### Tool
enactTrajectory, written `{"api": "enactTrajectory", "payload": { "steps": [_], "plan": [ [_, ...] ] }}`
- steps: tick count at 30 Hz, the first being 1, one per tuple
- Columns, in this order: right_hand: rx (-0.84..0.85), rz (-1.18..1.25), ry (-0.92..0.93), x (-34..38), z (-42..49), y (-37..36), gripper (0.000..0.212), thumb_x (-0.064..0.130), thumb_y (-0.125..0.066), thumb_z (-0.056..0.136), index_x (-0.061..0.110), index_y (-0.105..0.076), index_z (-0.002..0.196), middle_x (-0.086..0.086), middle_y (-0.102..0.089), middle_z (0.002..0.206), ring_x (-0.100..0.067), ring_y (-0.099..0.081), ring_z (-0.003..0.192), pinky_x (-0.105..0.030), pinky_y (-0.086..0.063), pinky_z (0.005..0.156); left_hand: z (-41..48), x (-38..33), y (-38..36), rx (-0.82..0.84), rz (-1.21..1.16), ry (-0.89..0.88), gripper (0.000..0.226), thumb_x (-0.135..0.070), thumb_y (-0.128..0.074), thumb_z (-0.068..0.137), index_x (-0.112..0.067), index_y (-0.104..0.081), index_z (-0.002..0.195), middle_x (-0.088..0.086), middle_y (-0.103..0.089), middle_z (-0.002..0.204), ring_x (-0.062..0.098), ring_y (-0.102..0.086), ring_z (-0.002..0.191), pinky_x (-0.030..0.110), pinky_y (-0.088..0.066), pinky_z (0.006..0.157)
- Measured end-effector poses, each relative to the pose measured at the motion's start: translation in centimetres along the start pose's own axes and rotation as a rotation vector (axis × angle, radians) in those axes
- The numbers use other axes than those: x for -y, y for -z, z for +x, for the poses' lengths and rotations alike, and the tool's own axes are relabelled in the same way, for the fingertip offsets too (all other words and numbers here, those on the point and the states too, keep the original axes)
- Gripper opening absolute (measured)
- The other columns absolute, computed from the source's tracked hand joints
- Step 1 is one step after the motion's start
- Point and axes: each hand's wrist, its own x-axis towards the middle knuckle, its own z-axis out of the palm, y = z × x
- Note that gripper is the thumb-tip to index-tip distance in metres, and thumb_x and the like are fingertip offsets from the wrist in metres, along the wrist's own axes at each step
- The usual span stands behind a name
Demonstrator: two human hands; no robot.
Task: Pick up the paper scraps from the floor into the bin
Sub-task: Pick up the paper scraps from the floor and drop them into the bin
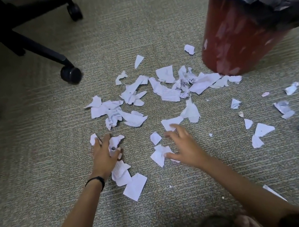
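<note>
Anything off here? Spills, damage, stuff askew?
Yes. Torn paper scraps lie scattered over the carpet, thickest beside the red bin, a few against its base. The bin looks tilted, but that may be the wide lens. The left hand holds some scraps; the right hand is open above others.
</note>
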Motion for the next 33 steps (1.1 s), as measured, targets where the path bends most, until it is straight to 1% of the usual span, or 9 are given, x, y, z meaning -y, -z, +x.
{"api": "enactTrajectory", "payload": {
  "steps": [4, 9, 11, 13, 16, 19, 23, 27, 33],
  "plan": [
    [0.228, -0.093, 0.074, 0.9, 1.5, 0.4, 0.096, 0.054, -0.067, 0.075, 0.035, -0.007, 0.147, -0.008, 0.017, 0.156, -0.03, 0.013, 0.143, -0.055, 0.001, 0.115, -1.0, -0.1, 1.4, 0.324, 0.13, -0.219, 0.1, -0.079, -0.052, 0.067, -0.043, -0.004, 0.147, 0.003, 0.016, 0.158, 0.022, 0.014, 0.146, 0.049, -0.011, 0.117],
    [0.395, -0.331, 0.349, 2.8, 1.7, -0.9, 0.066, 0.028, -0.06, 0.087, 0.031, -0.026, 0.144, -0.004, 0.003, 0.158, -0.03, 0.011, 0.144, -0.056, 0.001, 0.116, -2.7, 0.1, 1.0, 0.581, 0.613, -0.496, 0.108, -0.062, -0.066, 0.07, -0.045, 0.01, 0.145, -0.004, 0.034, 0.15, 0.02, 0.031, 0.138, 0.049, -0.001, 0.114],
    [0.375, -0.377, 0.377, 2.9, 1.3, -1.0, 0.057, 0.01, -0.055, 0.09, 0.026, -0.033, 0.141, -0.003, -0.008, 0.157, -0.03, 0.002, 0.145, -0.053, -0.01, 0.116, -2.9, 0.8, 0.6, 0.517, 0.645, -0.562, 0.091, -0.051, -0.066, 0.078, -0.046, -0.006, 0.146, -0.005, 0.027, 0.151, 0.02, 0.02, 0.143, 0.045, -0.005, 0.116],
    [0.331, -0.376, 0.377, 2.2, 0.9, -0.6, 0.051, -0.001, -0.047, 0.091, 0.021, -0.04, 0.136, -0.002, -0.019, 0.155, -0.03, -0.01, 0.144, -0.049, -0.03, 0.108, -3.1, 1.4, 0.7, 0.376, 0.587, -0.678, 0.074, -0.041, -0.071, 0.078, -0.04, -0.033, 0.141, 0.002, -0.008, 0.158, 0.024, -0.015, 0.145, 0.043, -0.026, 0.113],
    [0.177, -0.347, 0.441, 0.2, -0.2, 0.0, 0.042, -0.004, -0.057, 0.082, 0.015, -0.053, 0.119, -0.007, -0.041, 0.142, -0.027, -0.036, 0.134, -0.041, -0.052, 0.078, -3.1, 2.1, 0.9, 0.306, 0.542, -0.74, 0.067, -0.022, -0.083, 0.066, -0.032, -0.054, 0.126, 0.005, -0.05, 0.139, 0.023, -0.055, 0.121, 0.036, -0.051, 0.094],
    [0.072, -0.365, 0.437, -2.0, -1.2, 0.3, 0.04, -0.007, -0.074, 0.06, 0.012, -0.063, 0.094, -0.009, -0.062, 0.107, -0.027, -0.061, 0.098, -0.029, -0.052, 0.052, -2.8, 2.0, 1.2, 0.268, 0.476, -0.744, 0.063, -0.012, -0.087, 0.052, -0.025, -0.064, 0.109, 0.001, -0.062, 0.122, 0.016, -0.064, 0.105, 0.021, -0.054, 0.078],
    [0.036, -0.326, 0.314, -4.3, -1.7, 0.9, 0.028, -0.007, -0.062, 0.074, 0.009, -0.065, 0.096, -0.007, -0.06, 0.108, -0.024, -0.055, 0.102, -0.031, -0.05, 0.069, -2.2, 1.5, 1.1, 0.225, 0.424, -0.697, 0.021, -0.01, -0.065, 0.081, -0.023, -0.065, 0.097, -0.009, -0.06, 0.103, 0.009, -0.061, 0.095, 0.023, -0.048, 0.079],
    [0.006, -0.099, 0.004, -6.6, -1.9, 2.9, 0.025, -0.002, -0.053, 0.084, 0.01, -0.068, 0.101, -0.01, -0.06, 0.112, -0.025, -0.056, 0.106, -0.029, -0.045, 0.085, -1.2, -0.8, 1.2, 0.15, 0.39, -0.692, 0.026, 0.001, -0.066, 0.076, -0.018, -0.073, 0.092, 0.003, -0.066, 0.102, 0.021, -0.065, 0.098, 0.02, -0.043, 0.078],
    [-0.495, 0.383, -0.174, -3.3, -3.9, 15.2, 0.016, 0.001, -0.064, 0.081, 0.016, -0.072, 0.078, -0.004, -0.07, 0.088, -0.014, -0.061, 0.079, -0.02, -0.044, 0.071, 0.2, -12.5, 2.5, -0.046, -0.022, -0.59, 0.044, 0.023, -0.06, 0.07, -0.006, -0.072, 0.101, 0.007, -0.065, 0.101, 0.021, -0.06, 0.094, 0.025, -0.049, 0.072]
  ]
}}
